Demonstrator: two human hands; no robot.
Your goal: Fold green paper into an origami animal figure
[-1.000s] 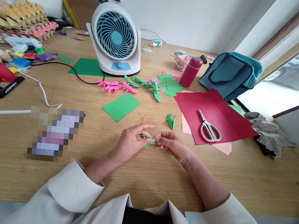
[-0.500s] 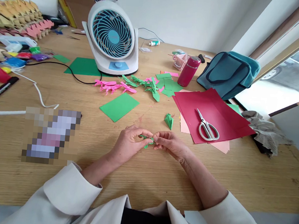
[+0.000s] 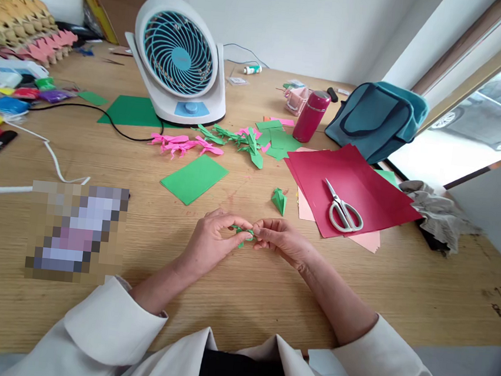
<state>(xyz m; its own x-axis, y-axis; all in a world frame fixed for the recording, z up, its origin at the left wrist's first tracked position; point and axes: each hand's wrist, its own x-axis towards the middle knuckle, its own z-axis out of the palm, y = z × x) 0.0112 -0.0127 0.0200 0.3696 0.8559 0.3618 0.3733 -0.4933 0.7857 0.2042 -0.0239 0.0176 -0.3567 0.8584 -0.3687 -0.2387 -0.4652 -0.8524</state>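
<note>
Between my two hands is a small piece of folded green paper point(image 3: 243, 232), mostly covered by the fingers. My left hand point(image 3: 214, 238) pinches its left side with thumb and index finger. On the other side, my right hand point(image 3: 281, 242) grips the right end between thumb and fingertips. Just beyond the right hand, a folded green paper piece point(image 3: 279, 202) lies on the wooden table point(image 3: 240, 293). A stack of green paper sheets point(image 3: 194, 179) lies farther off to the left. Behind it are pink folded paper figures point(image 3: 184, 145) and green folded paper figures point(image 3: 251, 145).
White-handled scissors point(image 3: 344, 212) rest on red paper sheets point(image 3: 378, 197) at the right. A white fan point(image 3: 178, 57) stands at the back, with a red flask point(image 3: 312, 117) and teal bag point(image 3: 376, 123) to its right. A blurred-out flat object point(image 3: 75, 230) lies left.
The whole view has shifted slightly, so most things sit a little farther left. Both hands keep their pinch on the green paper, with only slight finger movement.
</note>
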